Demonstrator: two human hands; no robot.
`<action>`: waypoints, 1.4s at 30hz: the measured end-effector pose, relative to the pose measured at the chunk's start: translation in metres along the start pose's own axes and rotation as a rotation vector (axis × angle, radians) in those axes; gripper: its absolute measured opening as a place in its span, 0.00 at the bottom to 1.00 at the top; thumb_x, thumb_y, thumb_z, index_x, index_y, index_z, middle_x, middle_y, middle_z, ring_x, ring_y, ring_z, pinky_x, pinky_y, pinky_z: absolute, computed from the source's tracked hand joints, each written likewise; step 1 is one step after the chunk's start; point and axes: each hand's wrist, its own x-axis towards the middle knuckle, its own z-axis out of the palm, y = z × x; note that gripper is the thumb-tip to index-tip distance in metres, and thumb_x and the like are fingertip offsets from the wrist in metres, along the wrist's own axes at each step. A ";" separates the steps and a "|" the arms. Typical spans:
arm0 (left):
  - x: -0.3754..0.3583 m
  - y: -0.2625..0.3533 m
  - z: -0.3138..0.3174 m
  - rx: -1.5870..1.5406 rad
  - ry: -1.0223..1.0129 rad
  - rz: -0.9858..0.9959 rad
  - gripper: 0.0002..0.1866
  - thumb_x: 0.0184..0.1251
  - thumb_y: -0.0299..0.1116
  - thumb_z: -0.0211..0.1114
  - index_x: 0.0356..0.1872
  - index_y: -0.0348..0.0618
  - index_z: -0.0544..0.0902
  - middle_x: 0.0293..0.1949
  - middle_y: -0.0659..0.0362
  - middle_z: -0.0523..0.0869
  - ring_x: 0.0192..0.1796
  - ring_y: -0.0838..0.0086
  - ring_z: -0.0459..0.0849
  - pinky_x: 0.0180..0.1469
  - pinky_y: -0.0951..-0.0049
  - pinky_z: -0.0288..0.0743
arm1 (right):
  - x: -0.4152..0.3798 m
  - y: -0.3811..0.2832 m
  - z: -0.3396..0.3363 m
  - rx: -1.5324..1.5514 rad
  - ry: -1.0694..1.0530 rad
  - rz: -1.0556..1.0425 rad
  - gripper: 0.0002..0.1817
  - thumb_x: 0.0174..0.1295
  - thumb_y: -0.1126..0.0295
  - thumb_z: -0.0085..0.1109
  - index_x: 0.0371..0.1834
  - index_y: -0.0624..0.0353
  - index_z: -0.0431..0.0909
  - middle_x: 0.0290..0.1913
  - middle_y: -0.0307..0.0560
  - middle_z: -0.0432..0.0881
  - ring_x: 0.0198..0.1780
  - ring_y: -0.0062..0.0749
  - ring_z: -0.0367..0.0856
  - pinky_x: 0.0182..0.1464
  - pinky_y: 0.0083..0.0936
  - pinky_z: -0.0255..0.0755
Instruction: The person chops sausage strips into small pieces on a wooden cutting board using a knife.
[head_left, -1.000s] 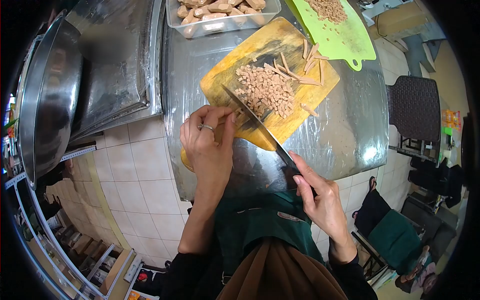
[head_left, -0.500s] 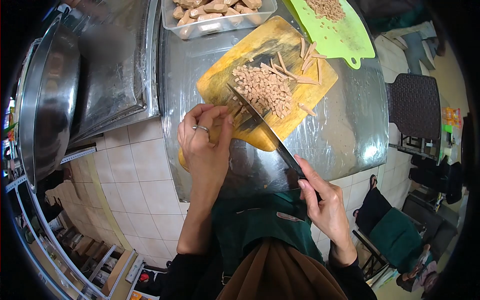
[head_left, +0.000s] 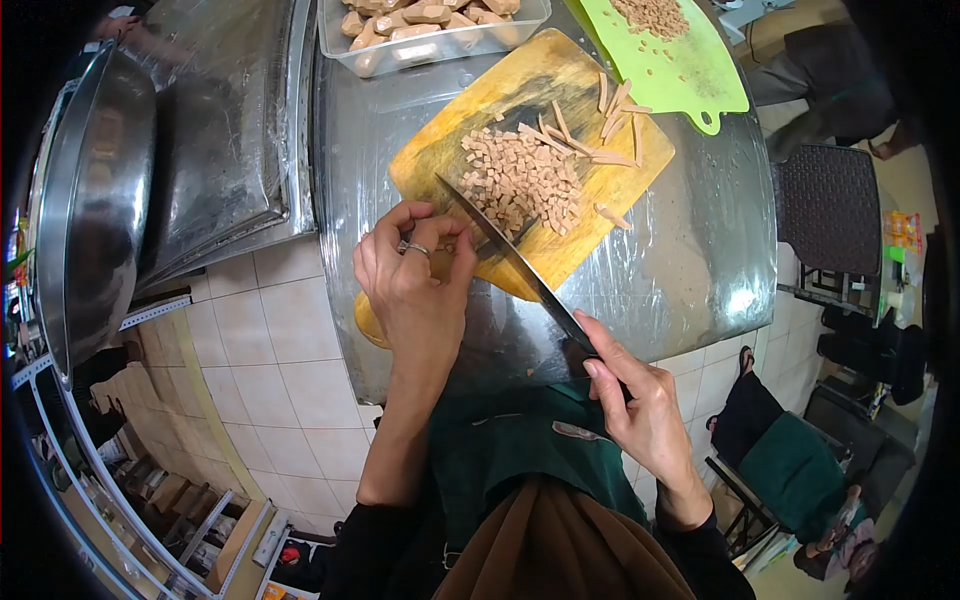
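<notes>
In my right hand [head_left: 640,410] is the black handle of a kitchen knife [head_left: 515,258]. Its blade slants up and left across the lower left of a wooden cutting board [head_left: 615,195]. Right beside the blade is my left hand [head_left: 412,275], fingers bent and thumb close to the fingertips; what they hold, if anything, is mostly hidden. Small diced pale-brown pieces [head_left: 530,175] lie heaped on the board beyond the knife. Thin uncut strips [head_left: 615,115] of the same food are scattered at the board's upper right.
A clear plastic container [head_left: 440,48] of pale-brown chunks stands behind the board. At its right lies a green cutting mat [head_left: 700,85] with finely chopped food. A metal bowl [head_left: 95,210] is at far left. Another person [head_left: 835,85] stands at upper right, near a woven chair [head_left: 828,210].
The knife and my right hand have shifted slightly left, toward my left hand. My left-hand fingers have moved a little. Another person has come into view at upper right.
</notes>
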 end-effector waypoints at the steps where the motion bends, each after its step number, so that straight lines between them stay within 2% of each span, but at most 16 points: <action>1: 0.000 0.000 0.000 0.007 0.003 0.002 0.10 0.56 0.28 0.79 0.39 0.47 0.90 0.52 0.60 0.84 0.52 0.64 0.79 0.61 0.59 0.68 | -0.001 -0.002 -0.002 -0.002 -0.001 0.007 0.28 0.73 0.78 0.60 0.76 0.50 0.75 0.51 0.66 0.89 0.48 0.55 0.92 0.45 0.37 0.84; 11: 0.000 -0.005 0.001 -0.016 0.013 0.028 0.10 0.56 0.27 0.78 0.39 0.46 0.90 0.51 0.61 0.84 0.51 0.64 0.79 0.61 0.59 0.68 | -0.002 0.001 0.000 -0.078 0.013 -0.047 0.28 0.73 0.77 0.61 0.76 0.49 0.75 0.46 0.65 0.90 0.42 0.56 0.92 0.41 0.39 0.84; 17: 0.000 -0.003 0.002 -0.008 0.015 0.026 0.09 0.57 0.27 0.78 0.39 0.46 0.90 0.50 0.62 0.84 0.52 0.64 0.79 0.61 0.60 0.68 | 0.007 -0.006 0.005 -0.265 0.040 -0.076 0.28 0.73 0.75 0.61 0.77 0.45 0.74 0.38 0.61 0.89 0.34 0.52 0.91 0.36 0.40 0.82; 20: -0.001 -0.005 0.001 -0.011 0.018 0.031 0.09 0.58 0.27 0.78 0.39 0.46 0.90 0.50 0.61 0.85 0.52 0.64 0.79 0.62 0.60 0.68 | 0.016 -0.007 0.000 -0.319 0.081 -0.084 0.29 0.73 0.74 0.62 0.77 0.44 0.74 0.38 0.60 0.89 0.33 0.51 0.90 0.35 0.40 0.82; 23: -0.001 -0.004 -0.001 -0.025 0.013 0.023 0.09 0.59 0.28 0.78 0.40 0.46 0.90 0.50 0.61 0.85 0.52 0.64 0.79 0.62 0.59 0.68 | 0.020 -0.001 -0.005 -0.211 0.103 -0.160 0.29 0.73 0.74 0.61 0.77 0.44 0.73 0.37 0.58 0.89 0.31 0.51 0.90 0.35 0.40 0.81; 24: -0.001 -0.003 -0.001 -0.029 0.008 0.015 0.08 0.60 0.28 0.78 0.40 0.46 0.90 0.50 0.61 0.85 0.52 0.63 0.79 0.62 0.59 0.68 | 0.019 -0.009 -0.009 -0.231 0.069 -0.104 0.28 0.74 0.74 0.61 0.77 0.44 0.74 0.38 0.58 0.89 0.32 0.51 0.90 0.35 0.40 0.82; 30: 0.001 -0.002 -0.005 -0.111 0.004 -0.020 0.08 0.63 0.29 0.76 0.42 0.46 0.91 0.51 0.59 0.85 0.54 0.63 0.79 0.62 0.59 0.68 | 0.013 0.000 -0.003 -0.215 0.084 -0.137 0.28 0.74 0.74 0.60 0.77 0.44 0.74 0.37 0.58 0.89 0.32 0.50 0.90 0.35 0.39 0.82; 39: 0.001 -0.004 -0.004 -0.170 0.018 -0.039 0.07 0.64 0.29 0.75 0.43 0.45 0.91 0.54 0.57 0.84 0.55 0.62 0.80 0.62 0.59 0.69 | 0.007 -0.012 -0.017 -0.092 0.103 -0.001 0.25 0.72 0.78 0.62 0.71 0.52 0.80 0.49 0.64 0.89 0.42 0.53 0.92 0.43 0.38 0.84; 42: 0.003 -0.002 -0.005 -0.154 0.010 -0.037 0.08 0.65 0.29 0.75 0.44 0.45 0.91 0.54 0.57 0.84 0.55 0.61 0.80 0.62 0.59 0.69 | 0.006 -0.007 -0.016 -0.100 0.090 -0.044 0.25 0.72 0.78 0.62 0.72 0.51 0.79 0.49 0.63 0.89 0.42 0.54 0.92 0.44 0.38 0.84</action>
